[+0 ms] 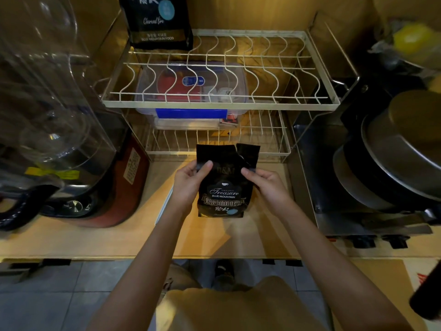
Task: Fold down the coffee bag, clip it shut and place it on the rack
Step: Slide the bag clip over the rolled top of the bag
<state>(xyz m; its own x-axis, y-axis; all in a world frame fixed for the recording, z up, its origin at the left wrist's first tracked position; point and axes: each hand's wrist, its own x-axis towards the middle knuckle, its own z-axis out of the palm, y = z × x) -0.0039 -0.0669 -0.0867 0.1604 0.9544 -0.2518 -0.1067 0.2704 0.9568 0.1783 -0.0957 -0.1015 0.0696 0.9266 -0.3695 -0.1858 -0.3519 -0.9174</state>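
Black coffee bag (222, 185) stands upright on the wooden surface (95, 237), just in front of the wire rack (222, 103). Left hand (188, 185) and right hand (267, 187) each have a grip pinched on its upper sides; torn top unfolded.

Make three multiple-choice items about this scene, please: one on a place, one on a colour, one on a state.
1. Where does the second coffee bag stand?
A. on the rack's upper tier, back left
B. on the floor
C. inside the plastic box

2. What colour is the held coffee bag?
A. white
B. black
C. yellow

3. What state is the held bag's top in?
A. clipped shut
B. folded flat
C. upright and torn open

Answers: 1 A, it stands on the rack; 2 B, black with pale print; 3 C, left hand and right hand grip its sides, no clip visible.
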